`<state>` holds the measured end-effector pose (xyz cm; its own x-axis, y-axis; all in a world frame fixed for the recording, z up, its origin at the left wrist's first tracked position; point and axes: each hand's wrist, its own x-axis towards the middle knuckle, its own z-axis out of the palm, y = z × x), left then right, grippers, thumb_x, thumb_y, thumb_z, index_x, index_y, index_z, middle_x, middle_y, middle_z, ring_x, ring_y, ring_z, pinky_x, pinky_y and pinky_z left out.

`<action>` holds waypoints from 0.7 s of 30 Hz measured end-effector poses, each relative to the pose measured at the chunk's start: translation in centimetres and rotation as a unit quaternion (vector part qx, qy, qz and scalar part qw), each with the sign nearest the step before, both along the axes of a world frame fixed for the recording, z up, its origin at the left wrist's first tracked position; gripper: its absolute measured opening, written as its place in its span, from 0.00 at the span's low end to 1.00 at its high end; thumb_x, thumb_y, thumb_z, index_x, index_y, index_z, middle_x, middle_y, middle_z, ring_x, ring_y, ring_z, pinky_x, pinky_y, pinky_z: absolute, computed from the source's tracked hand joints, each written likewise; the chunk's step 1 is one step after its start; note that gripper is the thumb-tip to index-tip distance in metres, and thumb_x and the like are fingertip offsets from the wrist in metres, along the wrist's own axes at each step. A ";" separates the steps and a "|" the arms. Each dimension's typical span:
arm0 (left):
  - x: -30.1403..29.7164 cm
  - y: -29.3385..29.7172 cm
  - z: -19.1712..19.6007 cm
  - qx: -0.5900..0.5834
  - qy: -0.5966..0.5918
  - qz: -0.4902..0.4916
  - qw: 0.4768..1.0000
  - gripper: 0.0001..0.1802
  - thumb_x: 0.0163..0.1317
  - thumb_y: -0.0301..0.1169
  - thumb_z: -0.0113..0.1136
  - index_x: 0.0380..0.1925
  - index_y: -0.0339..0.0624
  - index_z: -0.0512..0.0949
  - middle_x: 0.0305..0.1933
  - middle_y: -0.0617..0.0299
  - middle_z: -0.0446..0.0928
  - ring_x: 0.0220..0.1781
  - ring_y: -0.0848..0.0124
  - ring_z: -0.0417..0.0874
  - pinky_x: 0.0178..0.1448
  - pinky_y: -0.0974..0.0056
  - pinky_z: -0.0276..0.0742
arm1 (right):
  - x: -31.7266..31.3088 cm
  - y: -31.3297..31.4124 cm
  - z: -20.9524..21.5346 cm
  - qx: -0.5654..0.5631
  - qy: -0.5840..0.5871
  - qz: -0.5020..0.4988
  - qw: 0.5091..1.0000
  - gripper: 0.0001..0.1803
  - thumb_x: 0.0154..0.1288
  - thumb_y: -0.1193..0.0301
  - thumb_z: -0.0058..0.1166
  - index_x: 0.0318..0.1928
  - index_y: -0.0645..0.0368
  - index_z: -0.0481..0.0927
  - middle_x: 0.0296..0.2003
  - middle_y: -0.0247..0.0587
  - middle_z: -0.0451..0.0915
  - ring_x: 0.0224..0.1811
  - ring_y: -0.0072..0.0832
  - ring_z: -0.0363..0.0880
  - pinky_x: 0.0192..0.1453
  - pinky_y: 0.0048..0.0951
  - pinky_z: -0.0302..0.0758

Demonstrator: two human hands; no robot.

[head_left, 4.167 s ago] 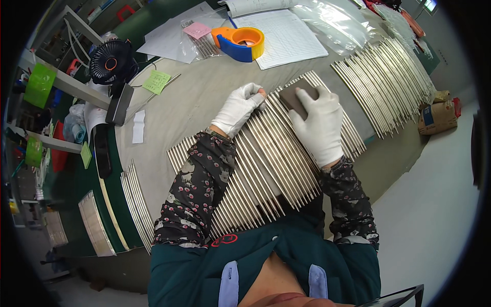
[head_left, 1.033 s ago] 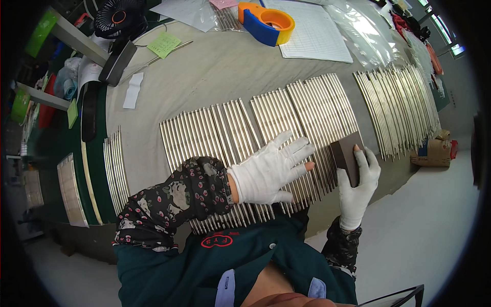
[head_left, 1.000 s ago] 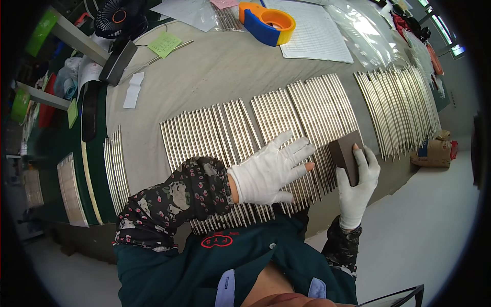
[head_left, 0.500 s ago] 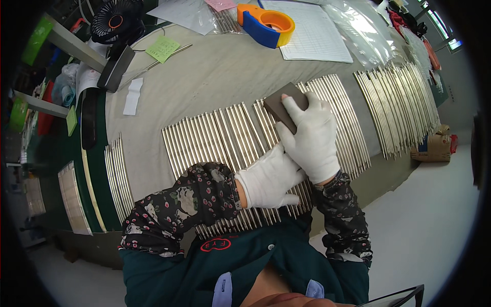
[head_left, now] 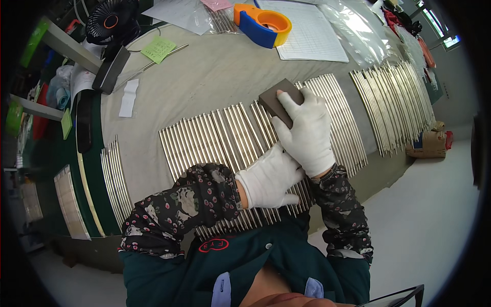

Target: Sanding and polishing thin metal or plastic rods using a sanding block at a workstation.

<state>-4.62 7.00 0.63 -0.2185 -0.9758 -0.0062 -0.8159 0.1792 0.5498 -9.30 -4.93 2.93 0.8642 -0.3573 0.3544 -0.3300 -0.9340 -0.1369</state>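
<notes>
A row of thin, shiny metal rods (head_left: pixel 197 143) lies side by side on the table in front of me. My right hand (head_left: pixel 309 135), in a white glove with a bare fingertip showing, grips a dark grey-brown rectangular block (head_left: pixel 275 104), which looks like a sanding sponge. The block rests on the far ends of the middle rods. Nearer my body, my left hand (head_left: pixel 268 179), also white-gloved, lies flat across the rods with its fingers spread. Its fingertips come close to my right wrist, and it covers part of the rods.
More rods (head_left: pixel 394 107) lie in a group on the right, and a smaller bundle (head_left: pixel 116 181) on the left. Toward the back are an orange-and-blue tape dispenser (head_left: pixel 263 25), a ruled sheet (head_left: pixel 312 38), clear plastic bags (head_left: pixel 353 30), a green note (head_left: pixel 158 49) and a black fan (head_left: pixel 110 23).
My right hand and the block have shifted slightly toward the far ends of the rods. My left hand stays put on the rods. The whole view has swung a little.
</notes>
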 end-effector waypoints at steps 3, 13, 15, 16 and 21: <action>-0.3 -0.1 -0.3 -0.132 -0.004 0.015 0.991 0.39 0.49 0.53 0.62 0.55 0.33 0.73 0.65 0.41 0.63 0.71 0.51 0.57 0.74 0.44 0.45 | -0.4 -2.9 1.1 -0.014 0.031 -0.175 0.984 0.25 0.52 0.63 0.62 0.52 0.54 0.80 0.49 0.59 0.74 0.48 0.46 0.74 0.53 0.41 0.73; 0.0 0.0 0.1 -0.126 -0.022 0.008 0.992 0.38 0.50 0.52 0.62 0.56 0.35 0.72 0.65 0.43 0.63 0.71 0.51 0.58 0.74 0.43 0.45 | -3.4 -2.0 1.4 -0.021 -0.052 -0.037 0.998 0.25 0.51 0.61 0.62 0.52 0.53 0.80 0.47 0.61 0.75 0.44 0.49 0.75 0.49 0.43 0.74; 0.1 0.0 0.1 -0.028 -0.056 -0.004 0.998 0.40 0.49 0.53 0.63 0.57 0.36 0.71 0.66 0.43 0.62 0.71 0.51 0.57 0.75 0.44 0.44 | -3.8 -1.0 -0.2 -0.024 -0.005 0.003 1.000 0.25 0.52 0.60 0.62 0.52 0.52 0.80 0.47 0.61 0.75 0.45 0.50 0.75 0.50 0.43 0.74; 0.1 0.4 -0.2 -0.122 -0.048 0.013 0.991 0.41 0.48 0.54 0.63 0.57 0.36 0.71 0.66 0.44 0.62 0.71 0.52 0.57 0.75 0.45 0.44 | -4.1 -2.0 0.2 -0.037 0.003 -0.072 0.997 0.24 0.53 0.61 0.61 0.52 0.52 0.81 0.46 0.60 0.75 0.46 0.49 0.75 0.49 0.43 0.74; -0.4 1.2 -0.4 -0.153 -0.068 0.034 0.985 0.41 0.49 0.53 0.64 0.59 0.39 0.70 0.68 0.45 0.59 0.72 0.52 0.56 0.74 0.45 0.46 | -8.6 -4.9 1.2 0.002 -0.060 -0.110 0.992 0.24 0.53 0.66 0.61 0.52 0.58 0.79 0.48 0.58 0.75 0.48 0.48 0.74 0.53 0.43 0.71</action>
<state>-5.06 8.25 0.24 -0.1700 -0.9487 0.2667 -0.8943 0.2622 0.3627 -17.87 -9.81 4.09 0.7165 -0.5340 0.4489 -0.5065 -0.8407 -0.1916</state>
